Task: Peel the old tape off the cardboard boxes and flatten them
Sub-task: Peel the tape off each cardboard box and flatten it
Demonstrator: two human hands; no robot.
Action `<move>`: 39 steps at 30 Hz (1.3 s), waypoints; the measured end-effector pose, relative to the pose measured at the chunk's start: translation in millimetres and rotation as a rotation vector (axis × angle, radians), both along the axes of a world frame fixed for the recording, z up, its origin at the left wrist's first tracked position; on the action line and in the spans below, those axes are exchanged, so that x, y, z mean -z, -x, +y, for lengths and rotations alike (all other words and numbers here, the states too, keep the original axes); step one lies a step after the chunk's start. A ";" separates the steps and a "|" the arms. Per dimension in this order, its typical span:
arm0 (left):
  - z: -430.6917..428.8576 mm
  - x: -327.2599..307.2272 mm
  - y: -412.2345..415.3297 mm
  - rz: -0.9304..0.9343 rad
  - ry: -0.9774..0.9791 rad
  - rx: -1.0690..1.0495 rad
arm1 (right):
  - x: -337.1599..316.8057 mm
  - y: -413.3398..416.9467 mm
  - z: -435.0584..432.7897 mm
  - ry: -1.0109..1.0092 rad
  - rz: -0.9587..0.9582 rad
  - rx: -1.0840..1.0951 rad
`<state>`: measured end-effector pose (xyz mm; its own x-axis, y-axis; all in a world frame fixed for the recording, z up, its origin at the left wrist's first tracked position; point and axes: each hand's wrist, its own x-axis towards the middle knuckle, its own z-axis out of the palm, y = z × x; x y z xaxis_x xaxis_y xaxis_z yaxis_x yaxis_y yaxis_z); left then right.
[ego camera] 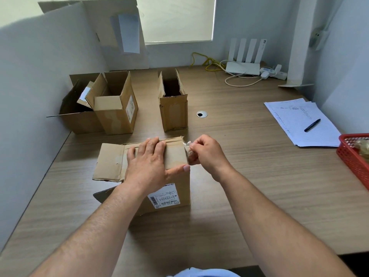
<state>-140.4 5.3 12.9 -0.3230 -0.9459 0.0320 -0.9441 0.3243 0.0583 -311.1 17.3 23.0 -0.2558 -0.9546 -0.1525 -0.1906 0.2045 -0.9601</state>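
A cardboard box [175,156] with a shipping label on its near side stands in front of me on the wooden desk. My left hand [148,163] lies flat on its top, fingers straight, thumb along the near edge. My right hand [205,151] pinches a crumpled strip of clear tape [188,149] at the box's right top edge. One flap sticks out to the left. Three more open boxes stand behind: a narrow one [173,110], a taller one [117,112] and a wide one [77,116] at the left wall.
A flattened cardboard sheet [119,33] leans against the back wall. A red basket [353,156] sits at the right desk edge, beside papers [299,124] with a pen [312,125]. A router [243,66] and cables lie at the back. A cable hole [202,114] is mid-desk.
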 end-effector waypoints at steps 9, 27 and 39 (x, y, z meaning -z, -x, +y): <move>-3.7 -7.3 8.6 -0.054 -0.123 -0.023 | -2.0 6.3 -2.1 0.016 -0.032 -0.136; -0.7 -1.0 10.7 -0.025 -0.089 -0.016 | 13.2 16.4 -6.4 -0.165 -0.479 -0.183; -0.6 -4.4 10.8 -0.021 -0.109 -0.006 | -0.1 9.0 -31.5 -0.052 -0.094 -0.089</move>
<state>-151.2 4.7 17.2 -0.3169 -0.9452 -0.0779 -0.9474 0.3116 0.0736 -320.1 -14.2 23.1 -0.1524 -0.9630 -0.2222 -0.1199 0.2411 -0.9631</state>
